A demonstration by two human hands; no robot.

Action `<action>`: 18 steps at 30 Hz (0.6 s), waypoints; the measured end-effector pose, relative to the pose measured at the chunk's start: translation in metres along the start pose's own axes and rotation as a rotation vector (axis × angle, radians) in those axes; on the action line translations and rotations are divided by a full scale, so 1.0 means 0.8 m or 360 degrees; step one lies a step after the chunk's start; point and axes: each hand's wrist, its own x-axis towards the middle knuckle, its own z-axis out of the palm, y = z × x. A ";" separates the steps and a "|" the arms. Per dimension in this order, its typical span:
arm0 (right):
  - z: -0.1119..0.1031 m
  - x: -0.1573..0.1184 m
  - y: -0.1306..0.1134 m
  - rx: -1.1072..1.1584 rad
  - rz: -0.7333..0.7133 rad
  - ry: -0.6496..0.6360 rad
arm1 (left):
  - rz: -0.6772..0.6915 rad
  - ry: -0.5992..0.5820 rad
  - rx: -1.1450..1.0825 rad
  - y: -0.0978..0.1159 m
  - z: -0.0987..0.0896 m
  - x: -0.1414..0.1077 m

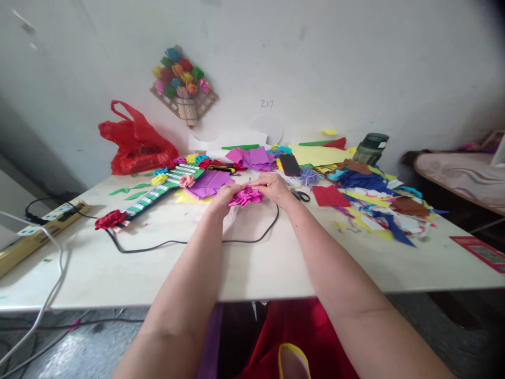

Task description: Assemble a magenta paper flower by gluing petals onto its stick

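Note:
Between my two hands is a bright pink paper flower (246, 196), held a little above the table in front of me. My left hand (228, 195) grips its left side with the fingers closed. On the upper right, my right hand (272, 185) pinches the flower, its fingers bent over the petals. Just left of my hands lie purple paper sheets (207, 183). Black-handled scissors (302, 196) rest close to my right wrist. A green and white striped strip (158, 195) with paper flowers on it, one a red flower (110, 219), lies to the left.
A red plastic bag (136, 142) stands at the back left, near a power strip (43, 231). A black cable (169, 243) loops across the table (268, 268). Behind my hands lies a phone (290, 165). Paper scraps (379, 197) and a dark green bottle (371, 149) are at the right.

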 end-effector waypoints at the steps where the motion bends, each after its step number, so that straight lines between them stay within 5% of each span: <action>1: 0.001 0.000 0.000 -0.0003 -0.0001 0.0000 | 0.0015 0.0008 0.0019 0.001 0.001 -0.001; 18: -0.006 -0.004 0.006 0.0233 0.0027 -0.0204 | -0.0019 -0.0027 0.0233 0.007 -0.002 -0.007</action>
